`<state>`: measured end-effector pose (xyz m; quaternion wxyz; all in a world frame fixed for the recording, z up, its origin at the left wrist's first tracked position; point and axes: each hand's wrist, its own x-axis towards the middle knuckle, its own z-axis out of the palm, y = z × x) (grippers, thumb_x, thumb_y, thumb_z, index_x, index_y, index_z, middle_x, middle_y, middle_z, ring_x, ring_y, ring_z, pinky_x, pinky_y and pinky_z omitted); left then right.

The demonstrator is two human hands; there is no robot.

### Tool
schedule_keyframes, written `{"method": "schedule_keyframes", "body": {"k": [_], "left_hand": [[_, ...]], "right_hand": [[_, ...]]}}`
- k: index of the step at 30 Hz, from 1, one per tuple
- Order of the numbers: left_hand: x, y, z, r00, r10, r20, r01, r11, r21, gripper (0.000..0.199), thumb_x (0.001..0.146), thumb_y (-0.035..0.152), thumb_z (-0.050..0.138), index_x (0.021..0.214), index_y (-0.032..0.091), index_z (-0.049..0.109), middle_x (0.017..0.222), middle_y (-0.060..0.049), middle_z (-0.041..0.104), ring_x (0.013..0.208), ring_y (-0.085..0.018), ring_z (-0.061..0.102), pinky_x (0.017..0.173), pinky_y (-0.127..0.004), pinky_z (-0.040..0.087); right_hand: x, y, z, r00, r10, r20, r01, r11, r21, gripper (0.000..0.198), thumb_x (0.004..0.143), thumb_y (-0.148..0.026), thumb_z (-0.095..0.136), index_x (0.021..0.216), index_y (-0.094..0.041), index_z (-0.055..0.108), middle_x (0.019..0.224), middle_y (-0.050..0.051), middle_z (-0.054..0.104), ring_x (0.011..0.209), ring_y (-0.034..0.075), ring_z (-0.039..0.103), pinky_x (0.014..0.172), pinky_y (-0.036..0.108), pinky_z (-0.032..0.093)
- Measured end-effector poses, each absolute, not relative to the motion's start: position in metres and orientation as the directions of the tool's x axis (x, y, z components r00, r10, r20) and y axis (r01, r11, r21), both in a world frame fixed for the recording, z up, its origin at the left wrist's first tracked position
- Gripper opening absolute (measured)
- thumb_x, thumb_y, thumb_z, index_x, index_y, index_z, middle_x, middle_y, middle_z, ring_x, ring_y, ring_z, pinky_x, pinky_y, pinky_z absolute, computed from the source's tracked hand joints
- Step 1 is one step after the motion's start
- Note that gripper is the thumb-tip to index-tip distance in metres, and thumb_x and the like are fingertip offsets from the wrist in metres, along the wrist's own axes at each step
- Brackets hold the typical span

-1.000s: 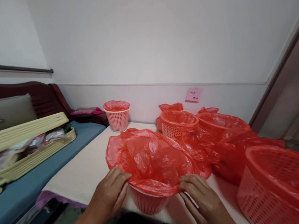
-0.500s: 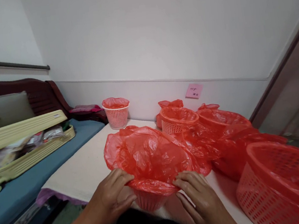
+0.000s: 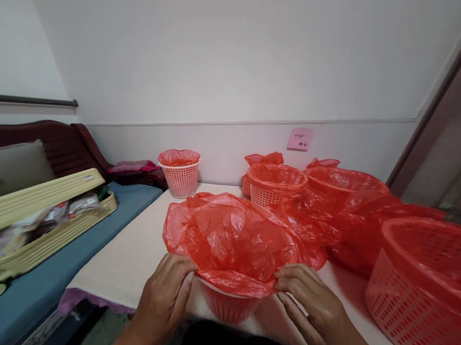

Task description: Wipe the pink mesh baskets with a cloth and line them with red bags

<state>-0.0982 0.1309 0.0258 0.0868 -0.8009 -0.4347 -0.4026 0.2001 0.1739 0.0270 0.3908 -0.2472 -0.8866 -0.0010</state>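
Note:
A red plastic bag (image 3: pixel 238 233) lines a small slatted basket (image 3: pixel 230 307) at the near edge of the table, its loose mouth standing up at the back. The bag's front edge lies over the basket's near rim. My left hand (image 3: pixel 167 292) pinches the bag at the left of that rim, thumb pressed to the fingers. On the opposite side my right hand (image 3: pixel 309 303) has its fingertips closed on the bag's edge at the right of the rim.
Red-bagged baskets stand behind right, one orange-rimmed (image 3: pixel 277 180); a large basket (image 3: pixel 420 283) is at the near right. A white lined basket (image 3: pixel 181 176) stands at the back left of the table (image 3: pixel 126 252). An open yellow suitcase (image 3: pixel 43 218) lies on a blue seat.
My left thumb has risen from beneath the rim to close against the fingers. The bag's front edge is drawn flatter, showing more pale rim at the left.

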Motion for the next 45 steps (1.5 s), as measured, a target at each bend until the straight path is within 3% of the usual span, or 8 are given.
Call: {"method": "schedule_keyframes", "body": {"k": [5, 10, 17, 21, 24, 31, 37, 45], "left_hand": [[-0.078, 0.130, 0.024, 0.401, 0.590, 0.701, 0.804, -0.593, 0.038, 0.041, 0.084, 0.025, 0.065, 0.121, 0.014, 0.050, 0.111, -0.011, 0.064, 0.105, -0.023, 0.056, 0.092, -0.040, 0.047], [-0.065, 0.138, 0.031, 0.460, 0.630, 0.626, 0.837, -0.543, -0.068, 0.061, 0.074, 0.035, 0.075, 0.124, 0.011, 0.049, 0.111, -0.014, 0.067, 0.099, -0.030, 0.061, 0.085, -0.048, 0.053], [-0.062, 0.148, 0.045, 0.505, 0.716, 0.482, 0.809, -0.587, 0.024, 0.044, 0.079, 0.029, 0.070, 0.117, 0.017, 0.052, 0.100, -0.008, 0.067, 0.089, -0.028, 0.060, 0.077, -0.048, 0.051], [-0.065, 0.149, 0.055, 0.499, 0.767, 0.404, 0.776, -0.603, 0.186, 0.033, 0.086, 0.036, 0.062, 0.113, 0.021, 0.053, 0.100, -0.005, 0.064, 0.090, -0.023, 0.055, 0.081, -0.043, 0.047], [-0.068, 0.149, 0.062, 0.510, 0.777, 0.370, 0.765, -0.606, 0.219, 0.015, 0.091, 0.032, 0.054, 0.101, 0.021, 0.056, 0.092, -0.002, 0.061, 0.085, -0.020, 0.051, 0.074, -0.035, 0.043], [-0.072, 0.151, 0.069, 0.491, 0.738, 0.463, 0.761, -0.622, 0.185, 0.014, 0.091, 0.024, 0.051, 0.079, 0.018, 0.050, 0.079, -0.002, 0.053, 0.074, -0.016, 0.048, 0.065, -0.029, 0.039], [-0.072, 0.159, 0.060, 0.477, 0.569, 0.670, 0.782, -0.623, -0.027, 0.015, 0.090, 0.011, 0.049, 0.077, 0.017, 0.052, 0.071, -0.003, 0.053, 0.066, -0.015, 0.047, 0.058, -0.027, 0.039], [-0.082, 0.146, 0.034, 0.538, 0.481, 0.692, 0.709, -0.703, -0.063, 0.017, 0.089, 0.008, 0.050, 0.099, 0.016, 0.061, 0.089, -0.008, 0.065, 0.085, -0.017, 0.061, 0.075, -0.030, 0.052]], "right_hand": [[0.198, 0.173, 0.022, -0.599, 0.408, 0.690, 0.479, 0.872, -0.100, 0.028, 0.090, -0.010, 0.049, 0.117, -0.016, 0.055, 0.105, 0.008, 0.061, 0.105, 0.021, 0.052, 0.093, 0.037, 0.042], [0.201, 0.171, 0.013, -0.625, 0.447, 0.639, 0.544, 0.837, -0.053, 0.041, 0.089, -0.015, 0.053, 0.129, -0.019, 0.049, 0.118, 0.010, 0.058, 0.113, 0.024, 0.051, 0.095, 0.043, 0.045], [0.194, 0.174, 0.020, -0.616, 0.504, 0.606, 0.580, 0.810, -0.085, 0.048, 0.088, -0.018, 0.056, 0.134, -0.016, 0.043, 0.120, 0.013, 0.058, 0.113, 0.027, 0.051, 0.094, 0.048, 0.046], [0.188, 0.178, 0.030, -0.602, 0.522, 0.605, 0.526, 0.829, -0.191, 0.028, 0.089, -0.018, 0.056, 0.117, -0.019, 0.052, 0.109, 0.009, 0.060, 0.103, 0.025, 0.053, 0.089, 0.045, 0.046], [0.185, 0.180, 0.035, -0.609, 0.526, 0.593, 0.456, 0.844, -0.281, 0.011, 0.092, -0.012, 0.050, 0.098, -0.020, 0.055, 0.097, 0.006, 0.059, 0.093, 0.021, 0.053, 0.081, 0.038, 0.046], [0.182, 0.187, 0.037, -0.566, 0.507, 0.650, 0.438, 0.853, -0.284, 0.011, 0.093, -0.011, 0.046, 0.090, -0.019, 0.054, 0.088, 0.004, 0.057, 0.085, 0.018, 0.050, 0.076, 0.034, 0.042], [0.184, 0.197, 0.035, -0.529, 0.443, 0.724, 0.515, 0.845, -0.141, 0.015, 0.092, -0.009, 0.044, 0.091, -0.017, 0.057, 0.082, 0.004, 0.053, 0.077, 0.017, 0.047, 0.068, 0.031, 0.039], [0.193, 0.189, 0.026, -0.561, 0.409, 0.719, 0.547, 0.836, -0.049, 0.016, 0.091, -0.005, 0.044, 0.090, -0.014, 0.058, 0.078, 0.005, 0.052, 0.072, 0.016, 0.043, 0.063, 0.032, 0.034]]}}
